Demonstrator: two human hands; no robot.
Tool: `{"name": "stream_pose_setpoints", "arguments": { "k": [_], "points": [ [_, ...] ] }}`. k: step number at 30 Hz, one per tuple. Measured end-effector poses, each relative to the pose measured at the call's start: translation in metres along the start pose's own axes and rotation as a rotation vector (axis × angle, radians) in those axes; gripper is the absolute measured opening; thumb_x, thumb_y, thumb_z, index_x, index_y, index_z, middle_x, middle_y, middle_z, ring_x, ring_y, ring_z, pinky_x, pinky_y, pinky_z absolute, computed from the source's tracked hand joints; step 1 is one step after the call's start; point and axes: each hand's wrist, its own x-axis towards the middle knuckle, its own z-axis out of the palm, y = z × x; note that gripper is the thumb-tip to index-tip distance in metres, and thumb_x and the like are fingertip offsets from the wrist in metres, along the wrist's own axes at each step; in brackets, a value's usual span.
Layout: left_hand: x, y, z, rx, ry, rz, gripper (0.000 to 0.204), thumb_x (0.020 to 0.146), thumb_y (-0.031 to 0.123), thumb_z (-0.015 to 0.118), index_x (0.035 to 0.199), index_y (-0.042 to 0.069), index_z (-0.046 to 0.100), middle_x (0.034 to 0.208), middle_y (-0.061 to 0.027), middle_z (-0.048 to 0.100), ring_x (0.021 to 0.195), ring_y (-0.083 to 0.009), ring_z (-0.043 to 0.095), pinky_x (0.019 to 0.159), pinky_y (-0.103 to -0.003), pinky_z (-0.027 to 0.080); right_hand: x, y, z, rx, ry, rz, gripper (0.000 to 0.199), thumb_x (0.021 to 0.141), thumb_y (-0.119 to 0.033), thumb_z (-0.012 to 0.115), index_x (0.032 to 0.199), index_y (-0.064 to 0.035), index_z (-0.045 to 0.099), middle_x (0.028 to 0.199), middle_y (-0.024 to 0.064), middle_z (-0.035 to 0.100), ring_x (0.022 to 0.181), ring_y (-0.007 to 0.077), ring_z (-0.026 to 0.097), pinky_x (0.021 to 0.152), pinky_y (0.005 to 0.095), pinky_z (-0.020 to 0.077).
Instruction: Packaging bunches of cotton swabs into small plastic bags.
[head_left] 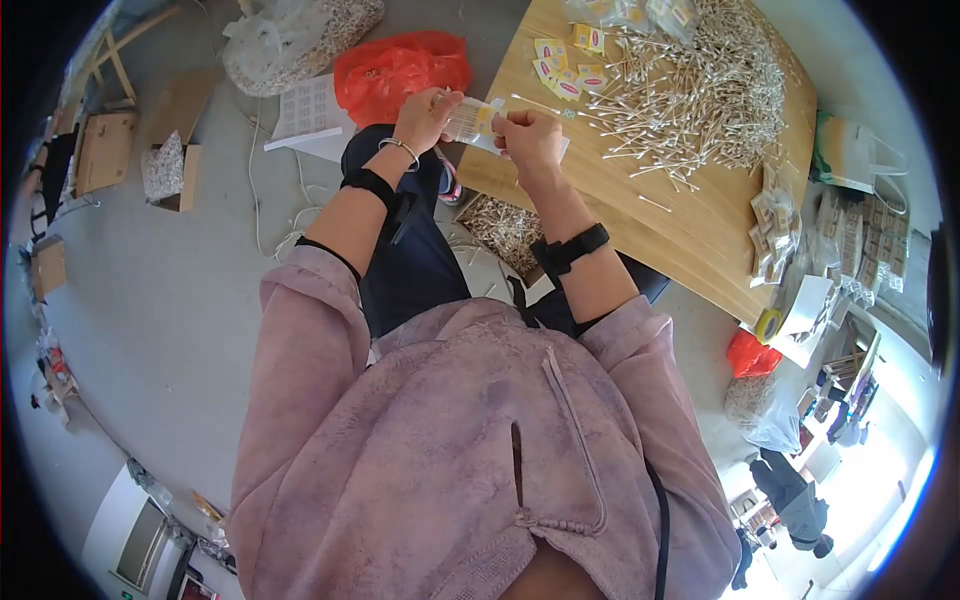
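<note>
Between my two hands is a small clear plastic bag [464,122] with thin white sticks and a bit of yellow showing through it. My left hand [424,122] grips its left end, fingers closed. At the other end my right hand [531,140] pinches the plastic beside the yellow part, over the edge of the wooden table [590,185]. A large loose heap of cotton swabs [700,105] lies on the tabletop, right of my right hand. Several small yellow-and-white cards [555,72] are spread beyond that hand. Whatever sits under my fingertips is hidden.
A red plastic bag [400,75] is just beyond my left hand, near a big clear sack [285,50]. Under the table edge stands a box of swabs [505,232]. Filled packets [775,228] and yellow tape [768,326] line the table's right. Another person [795,500] is far off.
</note>
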Motion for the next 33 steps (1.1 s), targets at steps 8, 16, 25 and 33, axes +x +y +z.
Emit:
{"name": "stream_pose_setpoints", "arguments": {
  "k": [8,16,25,33],
  "points": [
    [-0.001,0.004,0.001,0.002,0.001,0.000,0.039,0.089,0.037,0.057,0.088,-0.002,0.061,0.066,-0.0090,0.063,0.051,-0.0145,0.062,0.045,-0.026,0.048,0.000,0.000,0.001,-0.103,-0.013,0.042,0.017,0.073,-0.011,0.070,0.075,0.0030,0.062,0.063,0.0102,0.064,0.050,0.0151,0.063,0.044,0.0272,0.0506],
    [0.000,0.000,0.003,-0.031,0.003,0.030,0.038,0.090,0.036,0.058,0.088,-0.002,0.060,0.063,-0.0057,0.060,0.048,-0.0101,0.057,0.043,-0.023,0.043,0.007,0.003,0.011,-0.193,-0.031,-0.014,0.021,0.071,-0.018,0.072,0.074,0.0015,0.064,0.063,0.0120,0.065,0.053,0.0171,0.064,0.052,0.0295,0.0519],
    [-0.001,0.000,0.003,-0.078,-0.004,-0.003,0.035,0.090,0.034,0.056,0.084,0.000,0.059,0.063,-0.0056,0.058,0.049,-0.0134,0.060,0.045,-0.025,0.048,0.008,0.004,0.027,-0.472,0.007,-0.037,0.025,0.067,-0.027,0.075,0.079,-0.0052,0.070,0.080,0.0150,0.068,0.081,0.0301,0.066,0.076,0.0389,0.0516],
    [0.002,-0.003,0.005,-0.060,-0.009,0.023,0.040,0.091,0.038,0.056,0.083,-0.001,0.061,0.063,-0.0036,0.058,0.050,-0.0103,0.058,0.044,-0.023,0.047,0.010,0.003,0.024,-0.454,0.012,-0.009,0.027,0.065,-0.027,0.072,0.080,-0.0043,0.069,0.082,0.0167,0.068,0.081,0.0317,0.066,0.076,0.0394,0.0516]
  ]
}}
